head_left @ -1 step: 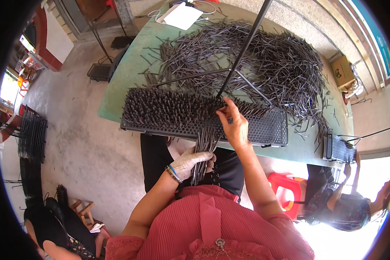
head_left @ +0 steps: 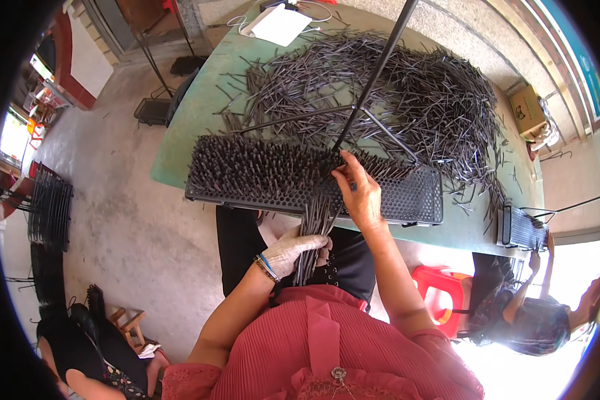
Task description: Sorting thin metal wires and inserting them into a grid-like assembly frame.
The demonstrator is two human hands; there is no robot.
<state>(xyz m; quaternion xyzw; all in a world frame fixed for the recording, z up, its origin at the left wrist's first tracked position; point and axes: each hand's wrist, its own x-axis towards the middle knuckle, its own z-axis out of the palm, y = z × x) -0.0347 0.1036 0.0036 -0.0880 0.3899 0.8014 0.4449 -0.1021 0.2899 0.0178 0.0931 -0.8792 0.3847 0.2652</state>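
A black perforated broom head lies across the front edge of the green table. Dark bristle strips stand upright in its left and middle holes, while many holes at its right end are bare. My left hand, in a pale glove, is closed round a bundle of long black strips, whose tips reach the broom head's near edge. Over the middle of the broom head, my bare right hand is closed in a pinch among the upright strips; what its fingertips hold is too small to make out.
A black metal handle with splayed braces rises over the broom head. Behind it, a large heap of loose strips covers the green table. A co-worker handles another broom head at right, beside a red stool.
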